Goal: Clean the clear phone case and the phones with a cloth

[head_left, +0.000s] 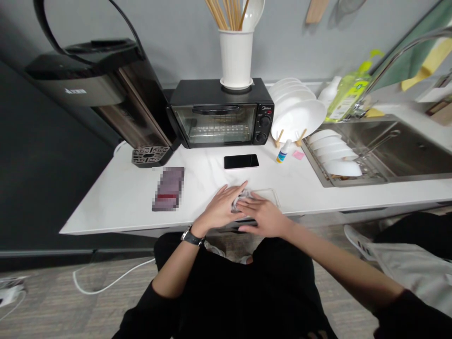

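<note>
Close to the counter's front edge, a crumpled pale grey cloth [240, 199] is between my two hands. My left hand [221, 207], with a dark-strapped watch at the wrist, grips it from the left. From the right, my right hand [264, 215] presses its fingers on the same cloth. A clear, thin-rimmed case [271, 194] lies flat beside and partly behind my right hand. Beyond my hands a black-screened phone [241, 161] rests face up. A small spray bottle [283, 152] with a blue and yellow label stands right of the phone, by a pink square [298, 155].
A purple-grey pouch-like item [169, 188], blurred, lies left on the white counter [116, 207]. Behind are a water dispenser [123, 103], a toaster oven [219, 115] with a chopstick holder [236, 59], and racked plates [300, 117]. Bowls [339, 157] sit by the sink [416, 146]. Another person's leg [413, 263] shows lower right.
</note>
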Tool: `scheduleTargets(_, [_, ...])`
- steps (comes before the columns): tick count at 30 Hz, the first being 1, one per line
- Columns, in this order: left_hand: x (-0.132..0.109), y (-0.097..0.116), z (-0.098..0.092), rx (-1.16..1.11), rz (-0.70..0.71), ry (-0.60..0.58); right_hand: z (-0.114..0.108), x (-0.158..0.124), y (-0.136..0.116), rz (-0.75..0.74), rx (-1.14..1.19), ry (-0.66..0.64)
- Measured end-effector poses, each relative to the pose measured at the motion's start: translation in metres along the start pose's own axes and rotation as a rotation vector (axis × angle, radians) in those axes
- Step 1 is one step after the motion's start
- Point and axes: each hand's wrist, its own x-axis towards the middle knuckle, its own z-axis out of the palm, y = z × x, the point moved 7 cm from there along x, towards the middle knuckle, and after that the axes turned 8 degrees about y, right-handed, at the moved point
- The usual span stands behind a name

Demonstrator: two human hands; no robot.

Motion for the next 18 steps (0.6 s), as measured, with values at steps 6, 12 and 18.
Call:
scheduleTargets(6, [-0.002, 0.0, -0.002, 0.0, 0.003, -0.008, -0.023, -0.028, 0.009, 0.031, 0.072, -0.051])
scheduleTargets(12, [0.003, -0.001, 0.0, -0.018, -0.012, -0.008, -0.032, -0.033, 0.045, 0.182, -0.101, 0.05])
scheduleTargets(18, [-0.003, -0.003, -0.004, -0.008, 0.016, -0.013, 0.007, -0.004, -0.018, 0.092, 0.114, 0.033])
